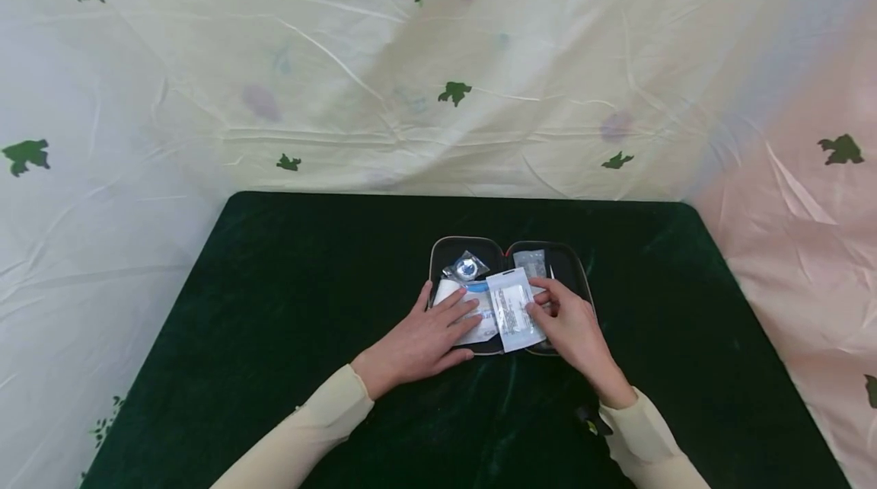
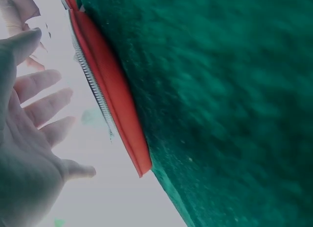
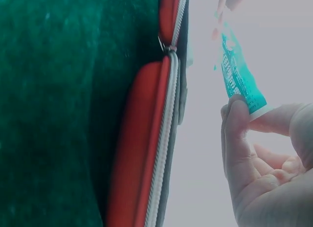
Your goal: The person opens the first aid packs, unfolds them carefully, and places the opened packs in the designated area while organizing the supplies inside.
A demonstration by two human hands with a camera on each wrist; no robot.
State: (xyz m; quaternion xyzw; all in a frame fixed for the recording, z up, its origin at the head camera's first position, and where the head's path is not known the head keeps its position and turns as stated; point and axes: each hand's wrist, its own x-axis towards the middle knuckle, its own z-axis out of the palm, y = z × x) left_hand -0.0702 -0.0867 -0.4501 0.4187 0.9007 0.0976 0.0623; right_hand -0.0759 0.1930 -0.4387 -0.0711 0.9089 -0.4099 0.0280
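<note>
A zippered case (image 1: 574,268) lies unfolded on the table, with black insides; its red shell (image 2: 110,87) shows in both wrist views. My right hand (image 1: 575,329) pinches a flat white printed packet (image 1: 512,310) by its right edge, above the case's middle. In the right wrist view this packet (image 3: 242,78) looks green and white, held between thumb and fingertips. With fingers spread, my left hand (image 1: 418,340) lies over the left half, touching or just above a white and blue packet (image 1: 485,327). Its fingers look straight in the left wrist view.
A small clear bag with a round white item (image 1: 467,268) sits at the back of the left half. Another clear packet (image 1: 530,262) is in the right half. Dark green cloth (image 1: 308,268) covers the table, and patterned fabric (image 1: 342,93) hangs behind.
</note>
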